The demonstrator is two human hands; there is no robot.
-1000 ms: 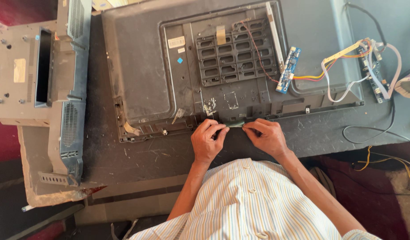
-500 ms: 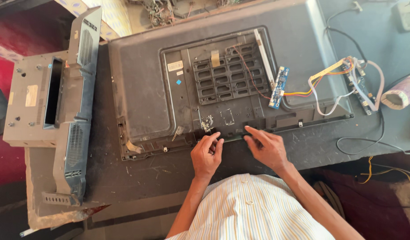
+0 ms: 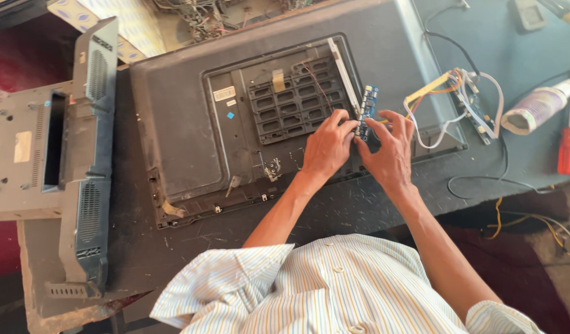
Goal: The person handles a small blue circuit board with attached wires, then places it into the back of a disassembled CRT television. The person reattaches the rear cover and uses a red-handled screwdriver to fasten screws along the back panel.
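Blue circuit board (image 3: 366, 106), one small narrow strip, lies on the back of one dark flat-screen television panel (image 3: 174, 105), beside a white metal bar (image 3: 344, 74) at the right edge of the black ribbed grille (image 3: 294, 99). Two hands work on it: the left hand (image 3: 327, 147) has fingers curled and pinching the board's lower end, and the right hand (image 3: 391, 148) meets it with fingertips pressed to the same end. One red screwdriver (image 3: 568, 148) lies well apart at right, near one grey detached casing (image 3: 81, 161) count on the left.
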